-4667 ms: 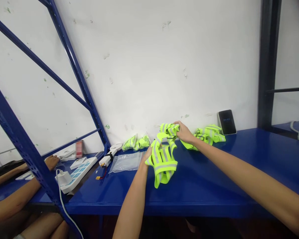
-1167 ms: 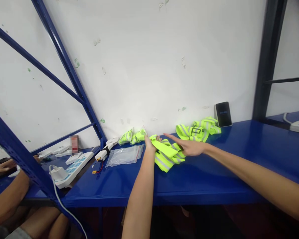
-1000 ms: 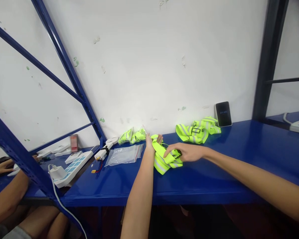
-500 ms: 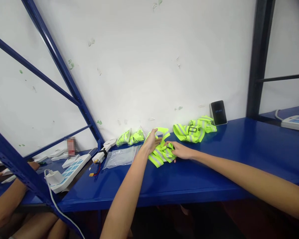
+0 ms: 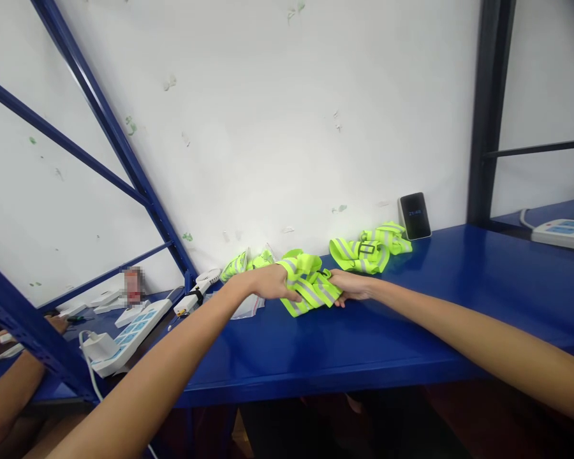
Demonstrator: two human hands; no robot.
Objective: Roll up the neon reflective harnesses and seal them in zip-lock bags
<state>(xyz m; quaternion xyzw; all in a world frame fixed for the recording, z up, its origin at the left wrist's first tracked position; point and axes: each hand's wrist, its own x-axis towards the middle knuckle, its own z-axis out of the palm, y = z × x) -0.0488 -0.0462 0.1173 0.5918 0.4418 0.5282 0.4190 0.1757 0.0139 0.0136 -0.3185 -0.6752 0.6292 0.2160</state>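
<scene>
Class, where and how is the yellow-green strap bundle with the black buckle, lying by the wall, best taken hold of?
Likely by the middle of the strap bundle, below the buckle, from the front and above: the wall stands close behind, and another bundle crowds its right rear. Its folds look loose, so gathering several should hold better than pinching one.

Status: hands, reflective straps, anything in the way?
Left hand gripping left side of neon reflective strap bundle, right hand gripping right end. Bundle loosely bunched over blue table. Left forearm partly hides plastic bag; nothing seen blocking hands.
</scene>
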